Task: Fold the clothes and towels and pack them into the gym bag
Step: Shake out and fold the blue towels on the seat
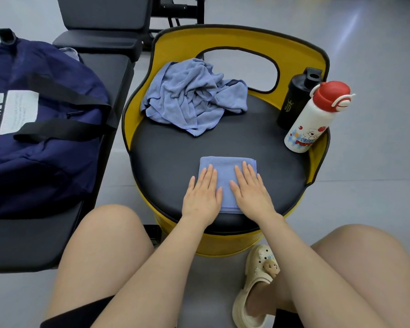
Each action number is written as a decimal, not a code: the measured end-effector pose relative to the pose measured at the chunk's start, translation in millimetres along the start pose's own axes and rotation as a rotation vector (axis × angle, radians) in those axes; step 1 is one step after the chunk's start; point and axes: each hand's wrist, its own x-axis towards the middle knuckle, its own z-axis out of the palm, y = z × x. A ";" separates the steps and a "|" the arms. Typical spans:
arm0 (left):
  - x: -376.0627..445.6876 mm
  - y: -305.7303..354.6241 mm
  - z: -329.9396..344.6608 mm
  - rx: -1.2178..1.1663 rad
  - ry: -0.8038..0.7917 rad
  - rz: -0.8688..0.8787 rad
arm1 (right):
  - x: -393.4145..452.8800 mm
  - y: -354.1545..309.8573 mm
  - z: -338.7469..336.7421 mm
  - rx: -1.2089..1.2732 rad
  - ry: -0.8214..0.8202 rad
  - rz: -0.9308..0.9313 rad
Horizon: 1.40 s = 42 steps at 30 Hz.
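Note:
A small folded blue towel [225,169] lies flat on the black seat of a yellow barrel chair [175,147], near its front edge. My left hand [202,197] rests palm down on the towel's left side, fingers spread. My right hand [250,190] lies flat on its right side the same way. A crumpled blue cloth [189,98] is heaped at the back left of the seat. The navy gym bag [33,129] with black straps and a white label sits on a black bench to the left.
A black shaker bottle [296,98] and a white bottle with a red cap [315,117] stand at the seat's right edge. The black bench [21,242] runs along the left. My bare knees and a cream clog [256,285] are below. Grey floor surrounds.

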 end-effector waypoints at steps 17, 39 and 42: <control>3.6 -30.7 -9.0 0.125 0.027 0.016 | 7.4 -25.1 2.3 0.014 0.022 0.013; 57.4 -163.9 -58.0 0.332 -0.028 -0.224 | 116.9 -140.9 4.8 0.092 -0.138 -0.246; 63.3 -171.1 -59.4 0.345 -0.037 -0.251 | 127.2 -150.3 8.2 0.077 -0.124 -0.250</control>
